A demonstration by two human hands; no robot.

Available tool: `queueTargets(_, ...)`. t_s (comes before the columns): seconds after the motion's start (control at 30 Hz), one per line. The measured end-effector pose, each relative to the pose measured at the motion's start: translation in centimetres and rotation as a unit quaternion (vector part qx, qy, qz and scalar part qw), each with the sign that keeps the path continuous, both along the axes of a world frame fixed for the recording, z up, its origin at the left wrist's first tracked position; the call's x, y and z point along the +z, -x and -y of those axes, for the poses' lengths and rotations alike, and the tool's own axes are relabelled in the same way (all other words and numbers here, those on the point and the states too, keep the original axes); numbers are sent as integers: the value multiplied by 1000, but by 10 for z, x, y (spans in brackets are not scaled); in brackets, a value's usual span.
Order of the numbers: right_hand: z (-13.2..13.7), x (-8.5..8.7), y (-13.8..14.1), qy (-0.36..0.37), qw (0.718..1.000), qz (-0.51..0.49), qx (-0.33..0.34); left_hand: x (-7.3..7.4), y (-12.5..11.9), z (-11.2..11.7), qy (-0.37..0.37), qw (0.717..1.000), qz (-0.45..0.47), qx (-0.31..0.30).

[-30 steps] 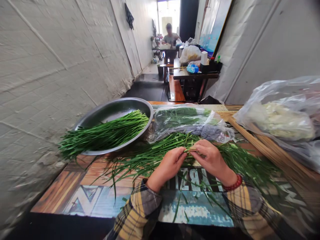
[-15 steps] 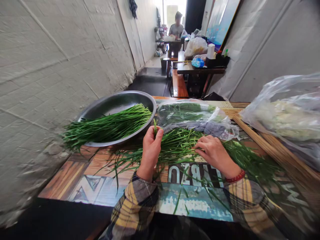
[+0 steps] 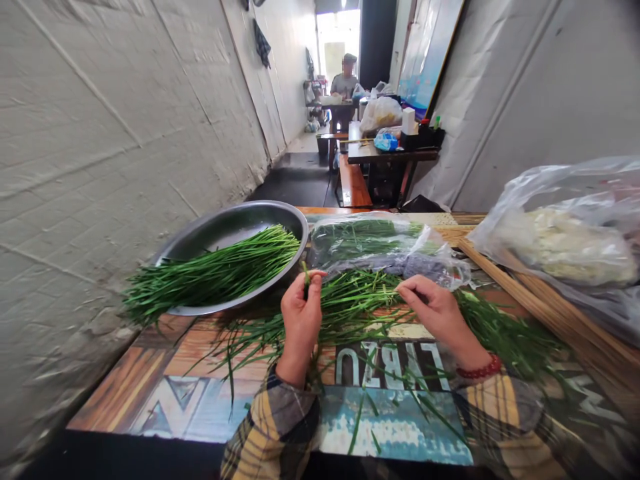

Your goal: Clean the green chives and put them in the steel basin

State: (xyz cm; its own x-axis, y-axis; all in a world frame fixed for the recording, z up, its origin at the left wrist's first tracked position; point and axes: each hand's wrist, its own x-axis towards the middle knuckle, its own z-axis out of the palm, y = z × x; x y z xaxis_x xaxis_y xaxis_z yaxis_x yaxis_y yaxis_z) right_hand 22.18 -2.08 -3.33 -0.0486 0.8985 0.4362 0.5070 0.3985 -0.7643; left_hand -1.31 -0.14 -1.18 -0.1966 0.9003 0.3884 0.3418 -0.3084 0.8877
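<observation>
My left hand [image 3: 303, 310] is closed around a few garlic chives, their pale cut ends poking up above the thumb. Opposite it, my right hand [image 3: 435, 313] has thumb and forefinger pinched at the stem ends of chives. Between and beneath both hands, a loose pile of garlic chives [image 3: 357, 300] lies across the table. At the left, a metal basin [image 3: 235, 212] holds a thick, neatly aligned bundle of chives [image 3: 220, 270], its leaf tips hanging over the rim.
Behind the pile sits a clear plastic bag [image 3: 370, 237] with more chives. Wooden sticks [image 3: 550, 313] and a bag of pale vegetables [image 3: 575, 240] are at right. Chive scraps [image 3: 505, 327] litter the printed table [image 3: 185, 407]. Farther back, a person [image 3: 344, 83] is at another table [image 3: 370, 152].
The view has tilted up slightly, so the table appears lower. My right hand has shifted a little right, away from the left; the left hand keeps its hold on the chives.
</observation>
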Motion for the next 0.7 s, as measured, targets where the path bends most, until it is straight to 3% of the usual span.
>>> queueTargets(0.1, 1, -2, 6, -37, 999, 34, 16, 0, -11, 4, 9, 995, -39, -93)
queueTargets(0.2, 3, -1, 14, -54, 997, 46, 27, -5, -21, 7, 49, 969, -118, -212)
queueTargets(0.27, 5, -1, 19, -50, 998, 32, 27, -9, -25, 8, 65, 952, -157, -255)
queueTargets(0.4, 8, -5, 31, 40, 995, -94, 6, -11, -29, 8, 67, 948, -164, -265)
queueTargets(0.5, 7, -11, 37, 134, 957, -254, -28, -11, -30, 7, 73, 952, -150, -257)
queueTargets(0.57, 4, -14, 32, 145, 926, -344, -50, -11, -28, 6, 81, 954, -149, -247)
queueTargets(0.63, -1, -14, 19, 125, 915, -378, -69, -10, -25, 5, 89, 957, -143, -236)
queueTargets(0.7, -5, -11, 3, 110, 938, -316, -91, -9, -22, 4, 100, 957, -132, -237)
